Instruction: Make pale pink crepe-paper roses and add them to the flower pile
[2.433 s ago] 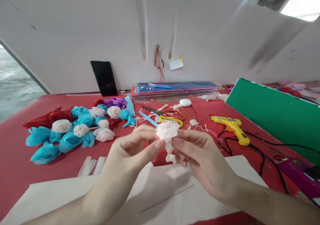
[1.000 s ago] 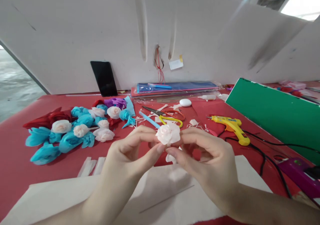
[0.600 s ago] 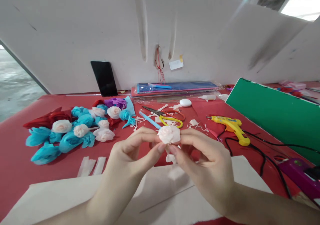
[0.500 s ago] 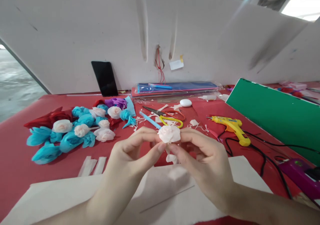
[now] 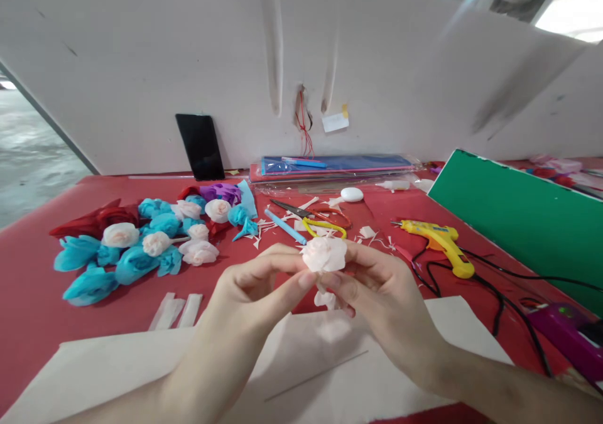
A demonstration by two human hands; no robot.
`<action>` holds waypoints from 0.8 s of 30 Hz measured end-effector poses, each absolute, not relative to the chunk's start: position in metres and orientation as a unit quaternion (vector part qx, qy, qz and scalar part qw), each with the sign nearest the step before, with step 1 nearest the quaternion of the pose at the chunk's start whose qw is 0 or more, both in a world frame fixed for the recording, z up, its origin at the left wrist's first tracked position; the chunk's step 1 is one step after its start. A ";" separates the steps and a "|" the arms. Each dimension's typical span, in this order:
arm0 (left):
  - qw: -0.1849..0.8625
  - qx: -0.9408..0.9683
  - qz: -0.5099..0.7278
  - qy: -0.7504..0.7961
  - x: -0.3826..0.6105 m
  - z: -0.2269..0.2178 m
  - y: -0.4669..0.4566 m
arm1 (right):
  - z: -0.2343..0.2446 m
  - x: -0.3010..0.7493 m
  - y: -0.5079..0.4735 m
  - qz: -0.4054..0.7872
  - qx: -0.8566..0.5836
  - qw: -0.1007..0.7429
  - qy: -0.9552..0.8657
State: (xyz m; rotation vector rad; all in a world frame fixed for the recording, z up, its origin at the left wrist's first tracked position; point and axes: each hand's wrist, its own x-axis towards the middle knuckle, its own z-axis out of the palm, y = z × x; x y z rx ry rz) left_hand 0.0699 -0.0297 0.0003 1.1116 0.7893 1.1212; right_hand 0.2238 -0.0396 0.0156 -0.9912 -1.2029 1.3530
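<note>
A pale pink crepe-paper flower (image 5: 324, 254) is held up between my two hands at the middle of the view. My left hand (image 5: 257, 304) pinches its base from the left with thumb and forefinger. From the right, my right hand (image 5: 384, 304) pinches the same base, its fingers curled behind. Loose pale paper (image 5: 326, 299) hangs below the bloom. Under my hands lies a white sheet (image 5: 113, 374) with a thin dark wire (image 5: 316, 375) on it. Just beyond are yellow-and-red scissors (image 5: 325, 226) and a light blue pen (image 5: 285, 226).
Blue, pink, red and purple paper flowers (image 5: 136, 266) lie at left beside pale paper strips (image 5: 190, 311). At right are a yellow glue gun (image 5: 436, 239) with black cord, a green board (image 5: 513, 217) and a purple device (image 5: 565, 330). A phone (image 5: 200, 147) leans on the back wall.
My right hand's fingers have shifted slightly around the flower's base, and the bloom has turned a little. The whole view has moved slightly. Both hands keep their pinch.
</note>
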 end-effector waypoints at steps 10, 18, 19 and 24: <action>0.690 0.488 0.449 0.290 0.068 0.003 -0.029 | 0.007 0.225 -0.032 0.710 -0.327 0.474 -0.404; 0.724 0.511 0.394 0.244 0.065 0.005 -0.024 | 0.009 0.227 -0.032 0.808 -0.234 0.395 -0.369; 0.725 0.518 0.388 0.236 0.064 0.006 -0.024 | 0.007 0.228 -0.032 0.816 -0.229 0.382 -0.367; 0.731 0.526 0.368 0.233 0.061 0.009 -0.026 | 0.003 0.228 -0.033 0.845 -0.198 0.349 -0.353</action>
